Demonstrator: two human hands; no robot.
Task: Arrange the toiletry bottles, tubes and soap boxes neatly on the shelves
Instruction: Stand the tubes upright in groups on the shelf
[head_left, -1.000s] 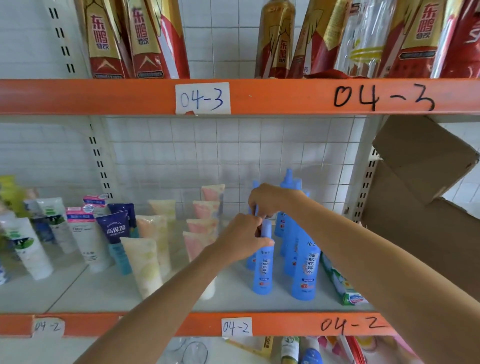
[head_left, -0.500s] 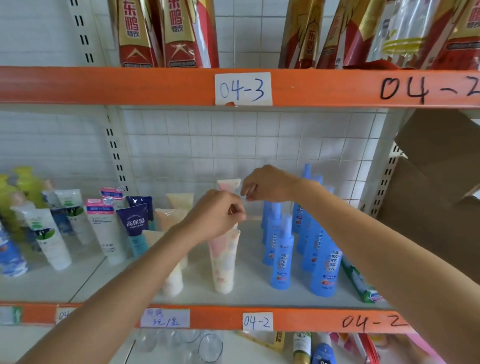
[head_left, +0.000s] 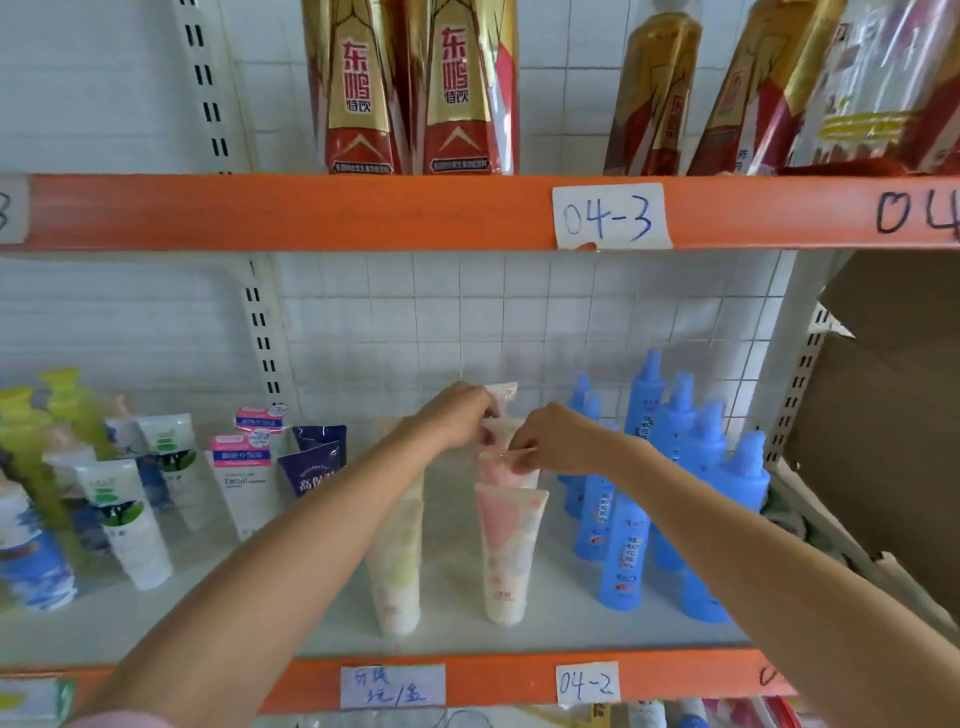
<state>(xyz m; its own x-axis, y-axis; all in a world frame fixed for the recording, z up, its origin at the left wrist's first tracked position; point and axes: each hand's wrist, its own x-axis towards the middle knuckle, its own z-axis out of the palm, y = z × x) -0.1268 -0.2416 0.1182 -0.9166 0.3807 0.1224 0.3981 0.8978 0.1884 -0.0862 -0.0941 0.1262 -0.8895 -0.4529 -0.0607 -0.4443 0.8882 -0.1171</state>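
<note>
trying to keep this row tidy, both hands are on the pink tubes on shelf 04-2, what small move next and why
Probably ease the pinched pink tube straight back into line behind the front pink tube. The right hand pinches its crimped top and the left hand holds the one behind, so the column looks only part aligned, beside the blue spray bottles.

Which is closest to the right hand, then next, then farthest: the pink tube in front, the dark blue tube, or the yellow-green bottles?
1. Pink front tube, just below the right hand.
2. Dark blue tube, left.
3. Yellow-green bottles, far left.
</note>
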